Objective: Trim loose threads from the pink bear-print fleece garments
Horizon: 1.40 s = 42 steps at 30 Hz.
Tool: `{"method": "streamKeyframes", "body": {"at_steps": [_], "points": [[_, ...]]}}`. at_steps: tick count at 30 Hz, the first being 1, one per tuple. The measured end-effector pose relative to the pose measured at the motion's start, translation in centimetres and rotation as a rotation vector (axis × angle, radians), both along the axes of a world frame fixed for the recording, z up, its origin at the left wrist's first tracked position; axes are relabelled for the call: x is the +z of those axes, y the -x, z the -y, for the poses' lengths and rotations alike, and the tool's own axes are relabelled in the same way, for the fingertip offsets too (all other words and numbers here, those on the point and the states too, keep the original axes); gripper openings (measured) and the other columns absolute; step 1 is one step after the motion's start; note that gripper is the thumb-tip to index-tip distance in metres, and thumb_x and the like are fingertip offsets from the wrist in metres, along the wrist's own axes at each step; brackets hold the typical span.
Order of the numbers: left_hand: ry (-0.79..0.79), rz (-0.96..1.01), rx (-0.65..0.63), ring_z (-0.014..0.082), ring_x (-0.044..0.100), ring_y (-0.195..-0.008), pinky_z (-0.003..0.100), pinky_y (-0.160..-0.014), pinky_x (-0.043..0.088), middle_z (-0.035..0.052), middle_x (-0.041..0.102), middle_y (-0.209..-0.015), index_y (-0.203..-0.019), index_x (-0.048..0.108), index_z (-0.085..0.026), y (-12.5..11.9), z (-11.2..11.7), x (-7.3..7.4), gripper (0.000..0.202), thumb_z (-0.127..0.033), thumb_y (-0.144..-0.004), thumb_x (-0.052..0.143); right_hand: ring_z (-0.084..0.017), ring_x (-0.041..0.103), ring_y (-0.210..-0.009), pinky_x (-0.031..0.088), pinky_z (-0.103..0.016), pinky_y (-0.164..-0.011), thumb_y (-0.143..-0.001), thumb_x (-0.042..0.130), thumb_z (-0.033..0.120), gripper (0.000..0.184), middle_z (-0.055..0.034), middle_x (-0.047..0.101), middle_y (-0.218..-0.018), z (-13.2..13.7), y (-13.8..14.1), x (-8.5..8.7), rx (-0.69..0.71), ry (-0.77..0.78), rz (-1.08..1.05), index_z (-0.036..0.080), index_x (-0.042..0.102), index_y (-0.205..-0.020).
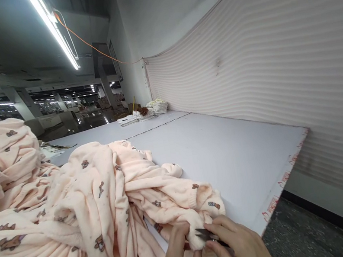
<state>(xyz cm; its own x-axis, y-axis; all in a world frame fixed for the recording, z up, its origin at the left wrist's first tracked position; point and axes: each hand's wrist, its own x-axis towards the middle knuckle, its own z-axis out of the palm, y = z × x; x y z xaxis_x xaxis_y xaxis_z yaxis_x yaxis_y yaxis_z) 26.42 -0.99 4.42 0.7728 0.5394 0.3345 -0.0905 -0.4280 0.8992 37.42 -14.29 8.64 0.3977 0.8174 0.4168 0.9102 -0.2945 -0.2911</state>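
Pale pink plush garments (100, 193) printed with small brown bears lie heaped over the left and front of the table. My left hand (181, 254) pinches a bunched edge of one garment near the table's front. Just to its right, my right hand (238, 244) grips a small pair of dark thread snips (205, 234). The blades point left and rest against the pink fabric between my two hands. The snips' handle is mostly hidden under the right fingers.
The grey table (227, 145) reaches back to stacks of folded white cloth (156, 107). Striped pale fabric (260, 52) hangs along the wall on the right. Red-printed tape (282, 180) runs along the table's right edge, above a dark speckled floor (309, 228).
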Motion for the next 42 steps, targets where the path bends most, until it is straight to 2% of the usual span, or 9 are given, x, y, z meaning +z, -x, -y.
{"method": "streamKeyframes", "body": {"at_steps": [5, 10, 15, 20, 23, 25, 31, 36, 42], "points": [[0.019, -0.005, -0.045, 0.0245, 0.056, -0.096, 0.033, -0.078, 0.051, 0.0095, 0.060, -0.100, -0.104, 0.058, -0.020, 0.2, -0.3, 0.2, 0.029, -0.013, -0.076, 0.054, -0.017, 0.068, -0.073, 0.052, -0.023, -0.058, -0.089, 0.047, 0.027, 0.022, -0.0013, 0.067, -0.092, 0.0, -0.2, -1.1, -0.054, -0.147, -0.107, 0.028, 0.062, -0.104], [0.125, 0.092, 0.110, 0.0263, 0.059, -0.103, 0.036, -0.092, 0.045, 0.0104, 0.065, -0.108, -0.112, 0.053, -0.021, 0.0, -0.1, -0.2, 0.035, -0.028, -0.078, 0.060, -0.015, 0.067, -0.075, 0.052, -0.023, -0.061, -0.079, 0.049, 0.016, 0.025, 0.0013, 0.065, -0.091, -0.6, -0.5, -2.0, -0.103, -0.197, -0.263, 0.028, 0.058, -0.099], [0.338, -0.112, -0.050, 0.0265, 0.059, -0.100, 0.033, -0.088, 0.045, 0.0083, 0.069, -0.102, -0.099, 0.067, -0.019, 0.2, -1.1, 2.0, 0.034, -0.045, -0.078, 0.060, -0.017, 0.065, -0.078, 0.049, -0.025, -0.067, -0.076, 0.045, 0.011, 0.024, -0.0006, 0.066, -0.088, -2.8, -1.3, -1.7, -0.161, -0.341, -0.294, 0.024, 0.056, -0.093], [0.511, -0.158, -0.030, 0.0265, 0.053, -0.109, 0.035, -0.100, 0.038, 0.0048, 0.069, -0.103, -0.096, 0.070, -0.020, 0.3, -1.9, 3.4, 0.034, -0.046, -0.081, 0.055, -0.018, 0.065, -0.079, 0.049, -0.026, -0.066, -0.078, 0.048, 0.013, 0.019, -0.0006, 0.067, -0.087, -3.8, -1.3, -1.2, -0.189, -0.291, -0.338, 0.024, 0.057, -0.091], [0.527, -0.133, -0.094, 0.0256, 0.053, -0.106, 0.037, -0.098, 0.039, 0.0048, 0.068, -0.105, -0.100, 0.068, -0.020, 0.4, -2.1, 3.3, 0.035, -0.048, -0.084, 0.052, -0.018, 0.066, -0.078, 0.051, -0.026, -0.066, -0.079, 0.054, 0.019, 0.016, 0.0000, 0.067, -0.086, -3.0, -0.7, -0.7, -0.185, -0.269, -0.392, 0.025, 0.056, -0.094], [0.515, -0.138, -0.128, 0.0251, 0.053, -0.105, 0.038, -0.098, 0.039, 0.0049, 0.067, -0.106, -0.102, 0.066, -0.020, 0.6, -2.3, 3.2, 0.036, -0.048, -0.085, 0.050, -0.017, 0.066, -0.083, 0.052, -0.024, -0.070, -0.079, 0.057, 0.023, 0.023, -0.0004, 0.066, -0.094, -2.1, -0.2, -0.5, -0.076, -0.289, -0.410, 0.026, 0.057, -0.102], [0.449, -0.129, -0.106, 0.0252, 0.042, -0.126, 0.038, -0.109, 0.029, 0.0028, 0.059, -0.124, -0.111, 0.060, -0.024, 1.2, -2.1, 3.4, 0.038, -0.051, -0.086, 0.049, -0.018, 0.066, -0.080, 0.051, -0.025, -0.065, -0.085, 0.049, 0.020, 0.029, -0.0042, 0.066, -0.100, -0.9, 0.8, -0.3, 0.033, -0.229, -0.152, 0.028, 0.061, -0.111], [0.500, -0.027, -0.134, 0.0273, 0.042, -0.127, 0.043, -0.111, 0.028, 0.0057, 0.057, -0.129, -0.118, 0.057, -0.024, 0.8, -2.3, 2.9, 0.044, -0.052, -0.088, 0.044, -0.016, 0.067, -0.082, 0.052, -0.018, -0.058, -0.089, 0.047, 0.020, 0.025, -0.0025, 0.066, -0.099, -1.1, 0.2, 0.0, 0.089, -0.231, -0.315, 0.028, 0.063, -0.108], [0.628, 0.056, -0.334, 0.0367, 0.058, -0.106, 0.053, -0.095, 0.042, 0.0136, 0.070, -0.105, -0.099, 0.069, -0.017, -2.0, -4.1, 0.8, 0.084, -0.087, -0.061, 0.041, -0.018, 0.067, -0.084, 0.055, -0.022, -0.068, -0.084, 0.057, 0.021, 0.029, -0.0042, 0.067, -0.103, 0.3, 0.8, 0.2, 0.135, -0.181, -0.163, 0.027, 0.060, -0.112]]}}
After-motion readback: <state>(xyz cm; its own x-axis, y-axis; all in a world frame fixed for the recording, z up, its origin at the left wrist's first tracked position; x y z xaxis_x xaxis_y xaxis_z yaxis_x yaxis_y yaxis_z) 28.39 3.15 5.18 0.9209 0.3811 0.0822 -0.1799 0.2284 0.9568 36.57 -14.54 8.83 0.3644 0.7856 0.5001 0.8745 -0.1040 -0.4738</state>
